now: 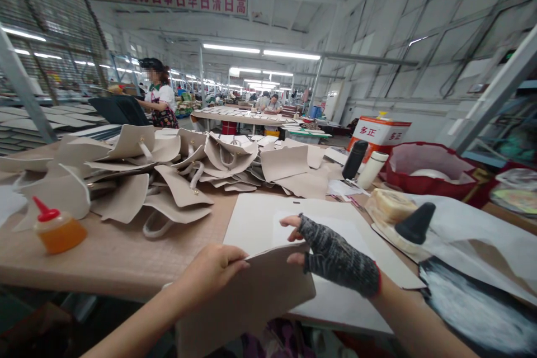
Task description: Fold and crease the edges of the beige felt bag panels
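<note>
The leather piece (247,296) is beige, like the cut pieces (176,173) heaped behind. The glove (338,260) is mottled grey with a red cuff. The squeeze bottle (56,229) is orange with a red cap; the basket (423,170) is dark red.

Bright ceiling tube lights (260,51), soft shadows, wide-angle distortion at edges.

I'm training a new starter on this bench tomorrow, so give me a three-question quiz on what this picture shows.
1. True or false: the right hand wears a grey fingerless glove.
2. Which thing do both hands grip? A) the beige piece B) the orange glue bottle C) the red basket
3. Fill in: the glue bottle has a ___ cap.

Key
1. True; the left hand is bare.
2. A; both hands hold its upper edge, above the white sheet on the table.
3. Red.
</note>
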`<state>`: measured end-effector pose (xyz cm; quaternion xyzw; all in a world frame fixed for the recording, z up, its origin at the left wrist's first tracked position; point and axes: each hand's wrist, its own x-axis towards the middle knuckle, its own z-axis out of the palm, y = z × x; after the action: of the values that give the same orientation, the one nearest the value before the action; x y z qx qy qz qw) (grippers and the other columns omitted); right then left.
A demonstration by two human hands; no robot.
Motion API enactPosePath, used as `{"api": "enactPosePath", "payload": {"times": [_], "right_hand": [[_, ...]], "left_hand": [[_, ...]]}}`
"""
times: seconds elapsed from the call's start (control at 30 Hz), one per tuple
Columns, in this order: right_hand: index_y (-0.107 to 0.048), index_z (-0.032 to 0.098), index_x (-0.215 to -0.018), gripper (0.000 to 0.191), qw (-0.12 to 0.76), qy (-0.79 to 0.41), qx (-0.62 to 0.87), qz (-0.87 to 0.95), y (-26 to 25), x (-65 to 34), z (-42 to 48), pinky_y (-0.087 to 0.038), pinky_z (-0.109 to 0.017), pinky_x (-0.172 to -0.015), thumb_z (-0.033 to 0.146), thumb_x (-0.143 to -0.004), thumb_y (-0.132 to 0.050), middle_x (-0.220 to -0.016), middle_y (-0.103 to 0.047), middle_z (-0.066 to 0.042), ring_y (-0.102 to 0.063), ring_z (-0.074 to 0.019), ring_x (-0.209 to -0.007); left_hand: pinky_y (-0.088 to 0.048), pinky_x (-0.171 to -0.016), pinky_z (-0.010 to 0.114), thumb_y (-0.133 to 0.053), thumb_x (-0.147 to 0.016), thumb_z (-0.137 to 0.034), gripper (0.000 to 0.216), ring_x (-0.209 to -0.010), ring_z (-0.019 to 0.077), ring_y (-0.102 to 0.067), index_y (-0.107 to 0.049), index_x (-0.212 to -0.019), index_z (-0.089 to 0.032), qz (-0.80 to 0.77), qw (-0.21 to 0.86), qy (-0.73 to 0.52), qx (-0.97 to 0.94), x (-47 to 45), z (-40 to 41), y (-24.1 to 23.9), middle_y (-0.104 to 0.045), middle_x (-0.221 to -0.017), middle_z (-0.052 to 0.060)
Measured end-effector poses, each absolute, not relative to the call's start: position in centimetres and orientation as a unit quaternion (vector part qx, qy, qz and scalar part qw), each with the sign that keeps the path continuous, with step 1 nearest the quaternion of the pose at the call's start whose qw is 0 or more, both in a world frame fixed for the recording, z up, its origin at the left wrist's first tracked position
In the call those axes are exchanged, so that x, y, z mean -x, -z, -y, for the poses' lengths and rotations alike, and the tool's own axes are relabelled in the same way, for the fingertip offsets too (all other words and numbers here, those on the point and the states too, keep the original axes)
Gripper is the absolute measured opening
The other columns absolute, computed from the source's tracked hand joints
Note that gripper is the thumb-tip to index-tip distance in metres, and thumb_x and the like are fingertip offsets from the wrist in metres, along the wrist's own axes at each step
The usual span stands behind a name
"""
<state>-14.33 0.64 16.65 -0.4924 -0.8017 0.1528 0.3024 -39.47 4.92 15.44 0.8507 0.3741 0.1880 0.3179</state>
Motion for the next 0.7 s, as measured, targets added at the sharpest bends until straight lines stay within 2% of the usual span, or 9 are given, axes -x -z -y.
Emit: {"api": "enactPosePath", "payload": {"times": [0.1,0.2,0.4,0.57,0.63,0.7], "right_hand": [[-0.054,0.018,-0.105,0.032,0.341,-0.137,0.489,0.791,-15.9,13.6,-0.9,-0.047,-0.035,-0.079,0.028,-0.075,-0.061,-0.097,-0.062,-0.009,-0.058,-0.0207,-0.089],[-0.058,0.018,-0.089,0.013,0.349,-0.129,0.472,0.799,-15.6,14.0,-1.1,-0.047,-0.033,-0.073,0.028,-0.082,-0.054,-0.085,-0.062,-0.007,-0.057,-0.0189,-0.081],[-0.058,0.017,-0.076,0.025,0.336,-0.062,0.4,0.85,-16.2,15.6,-1.0,-0.042,-0.032,-0.071,0.028,-0.09,-0.04,-0.074,-0.058,-0.005,-0.051,-0.0172,-0.073],[-0.058,0.017,-0.076,0.026,0.343,-0.093,0.394,0.848,-16.0,16.0,-1.1,-0.043,-0.028,-0.069,0.031,-0.09,-0.04,-0.073,-0.058,-0.004,-0.053,-0.0154,-0.072],[-0.059,0.018,-0.078,0.022,0.301,-0.043,0.42,0.855,-15.7,16.4,-0.8,-0.042,-0.028,-0.068,0.026,-0.088,-0.042,-0.075,-0.06,-0.004,-0.054,-0.0164,-0.073],[-0.061,0.02,-0.08,0.015,0.234,0.068,0.444,0.862,-15.2,17.3,-0.3,-0.042,-0.033,-0.069,0.025,-0.083,-0.047,-0.076,-0.061,-0.005,-0.054,-0.0202,-0.073]], "left_hand": [[-0.04,-0.062,0.019,-0.046,-0.082,-0.035,0.028,-0.068,0.0155,-0.058,-0.07,-0.085,-0.022,-0.378,0.317,-0.156,-0.856,39.9,-5.1,-15.8,-0.07,-0.077,0.0],[-0.04,-0.063,0.019,-0.046,-0.082,-0.035,0.029,-0.069,0.0148,-0.058,-0.07,-0.086,-0.02,-0.379,0.322,-0.137,-0.857,39.9,-5.1,-16.0,-0.07,-0.078,0.0],[-0.039,-0.062,0.019,-0.045,-0.082,-0.03,0.027,-0.073,0.0155,-0.06,-0.07,-0.086,-0.019,-0.369,0.362,-0.12,-0.848,39.1,-4.6,-16.3,-0.07,-0.08,0.0],[-0.041,-0.065,0.022,-0.042,-0.085,-0.03,0.029,-0.076,0.0178,-0.062,-0.069,-0.089,-0.02,-0.368,0.289,-0.125,-0.875,37.7,-3.8,-16.9,-0.071,-0.083,0.003],[-0.041,-0.064,0.022,-0.042,-0.085,-0.028,0.028,-0.075,0.0182,-0.062,-0.069,-0.086,-0.02,-0.37,0.264,-0.12,-0.882,37.1,-3.4,-16.9,-0.07,-0.08,0.003],[-0.041,-0.063,0.022,-0.042,-0.085,-0.027,0.028,-0.074,0.0183,-0.063,-0.068,-0.083,-0.02,-0.373,0.255,-0.117,-0.884,36.5,-3.1,-16.7,-0.07,-0.077,0.003]]}}
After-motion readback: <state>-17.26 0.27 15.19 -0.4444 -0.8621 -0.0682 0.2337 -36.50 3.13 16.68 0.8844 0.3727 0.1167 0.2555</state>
